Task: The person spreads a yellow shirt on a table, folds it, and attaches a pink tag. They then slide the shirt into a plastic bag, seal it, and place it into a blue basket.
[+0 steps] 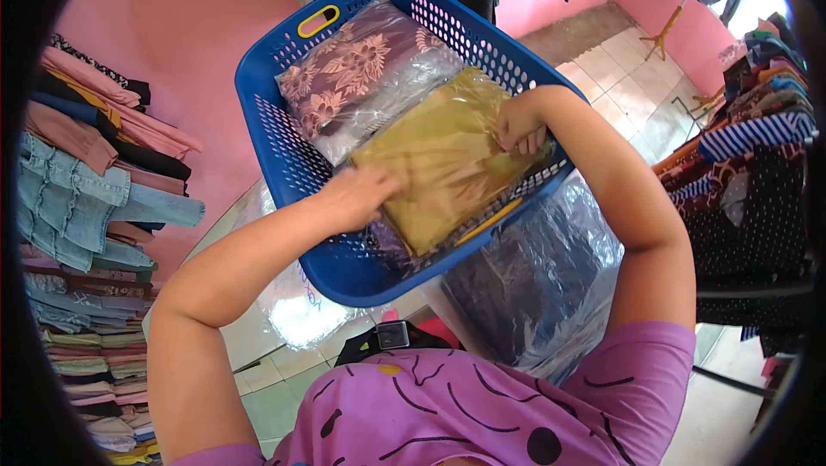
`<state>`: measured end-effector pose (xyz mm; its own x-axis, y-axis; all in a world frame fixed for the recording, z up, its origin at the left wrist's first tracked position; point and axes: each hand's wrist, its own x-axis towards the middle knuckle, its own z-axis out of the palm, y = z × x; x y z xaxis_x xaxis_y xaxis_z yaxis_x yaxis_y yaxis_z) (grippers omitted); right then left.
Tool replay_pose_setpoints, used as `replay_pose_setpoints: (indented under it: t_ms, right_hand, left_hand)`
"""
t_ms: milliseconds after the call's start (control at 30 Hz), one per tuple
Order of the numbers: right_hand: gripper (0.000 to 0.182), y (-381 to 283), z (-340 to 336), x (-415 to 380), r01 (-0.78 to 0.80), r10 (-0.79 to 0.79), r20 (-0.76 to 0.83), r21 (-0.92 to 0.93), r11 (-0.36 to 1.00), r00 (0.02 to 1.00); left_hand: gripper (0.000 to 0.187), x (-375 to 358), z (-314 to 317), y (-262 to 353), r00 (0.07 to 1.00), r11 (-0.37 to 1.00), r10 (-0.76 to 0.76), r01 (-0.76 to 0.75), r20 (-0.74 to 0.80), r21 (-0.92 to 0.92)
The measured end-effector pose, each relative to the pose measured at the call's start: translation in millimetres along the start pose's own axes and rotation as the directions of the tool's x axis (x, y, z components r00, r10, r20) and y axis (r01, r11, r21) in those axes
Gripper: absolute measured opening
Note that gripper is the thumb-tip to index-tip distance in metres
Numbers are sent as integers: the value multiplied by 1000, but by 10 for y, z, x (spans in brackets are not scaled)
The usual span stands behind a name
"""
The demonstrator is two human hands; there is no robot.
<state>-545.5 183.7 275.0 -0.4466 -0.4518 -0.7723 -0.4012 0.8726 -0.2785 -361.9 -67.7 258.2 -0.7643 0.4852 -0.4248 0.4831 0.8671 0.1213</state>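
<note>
A folded yellow-green garment (443,156) in clear plastic lies in a blue laundry basket (348,287). My left hand (366,195) is over the garment's left edge, its fingers smeared by motion. At the far right edge, my right hand (523,122) has its fingers curled onto the packet, close to the basket's rim. Beside it in the basket is another plastic-wrapped packet, brownish with a pink floral print (348,74). Something purple in plastic shows partly under the yellow-green garment.
A large plastic bag of dark cloth (546,272) stands below the basket on the right. Folded clothes (73,182) are stacked along the left. Clothes on a rack (744,199) line the right side. A wooden stand (664,31) is on the tiled floor behind.
</note>
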Motion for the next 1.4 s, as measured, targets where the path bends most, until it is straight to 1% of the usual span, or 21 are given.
replay_pose_setpoints:
  t_ms: [33,67,100,133,200,267,300,333,400,567,633,700,767,933,1067,1133,1200,1267,1300,1367,1400]
  right_hand:
    - [26,47,18,65,107,-129,-126,-168,980,984]
    - [27,117,17,73,175,-263,-232,-340,924,937]
    - [27,163,-32,-18,285,-452,-470,-385,878,758]
    - [29,231,-41,-126,352,-578,-655,-459,816,487]
    - [30,241,69,-676,475,-402,-850,-214,853,340]
    - [27,240,430,-1425,603,-302,-908,-73,795,289]
    - [26,337,646,-1662,591,-295,-926,-104,800,236]
    - [26,457,890,-1918,576,-291,-940,-139,806,180]
    - [30,575,1496,-2494,490,-177,-967,-67,869,182]
    - [29,397,3181,-3705,551,319,-930,367,750,185]
    - [29,300,3819,-4019,499,505,-847,513,699,163]
    - [30,230,4355,-4278,440,639,-758,621,649,127]
    - [30,114,4752,-4505,417,723,-684,689,593,101]
    - [28,-9,5219,-5028,348,741,-665,718,602,90]
    - [28,167,5380,-5226,387,746,-664,702,598,52]
    - [27,373,5359,-5274,403,729,-682,684,608,57]
    - [28,639,5267,-5293,426,723,-690,664,614,35]
    - [30,993,5089,-5274,438,706,-708,641,631,18]
    - [30,1206,4963,-5255,412,700,-715,637,651,0]
    - [32,1626,4640,-5221,367,684,-729,632,683,-17]
    - [36,1883,4469,-5217,329,629,-777,590,737,-17]
  left_hand:
    - [60,-45,56,40,988,990,23,-1,152,-143]
    - [60,-56,54,56,986,991,44,-22,161,-133]
    - [55,-49,30,54,993,994,18,-4,118,-111]
    - [51,-31,-1,52,997,996,-1,8,74,-88]
    - [45,-162,-290,221,983,999,2,-12,-186,-51]
    - [41,-365,-417,297,911,988,49,-104,-410,-112]
    - [41,-522,-484,421,907,985,-47,-27,-418,-169]
    - [35,-654,-486,487,857,982,-3,-96,-516,-164]
    - [34,-962,-408,625,767,968,-2,-159,-641,-194]
    - [30,-1791,334,741,620,917,14,-320,-785,-236]
    - [25,-1975,851,806,565,815,-144,-398,-812,-422]
    - [21,-2077,1420,779,599,755,-219,-396,-771,-522]
    - [19,-2087,1890,951,681,566,-348,-396,-645,-723]
    - [22,-1855,2949,1370,861,310,-344,-272,-374,-911]
    - [30,-1838,3870,1534,987,565,-118,-20,-105,-825]
    - [31,-1936,4105,1616,1000,692,-25,13,-6,-722]
    - [32,-2079,4366,1682,986,594,-151,151,75,-790]
    - [33,-2159,5148,1432,968,579,-251,167,21,-798]
    - [34,-2263,5417,1392,953,688,-303,229,14,-689]
    - [35,-2538,5839,1338,875,614,-460,435,150,-659]
    - [35,-2372,5845,1491,872,599,-471,430,137,-675]
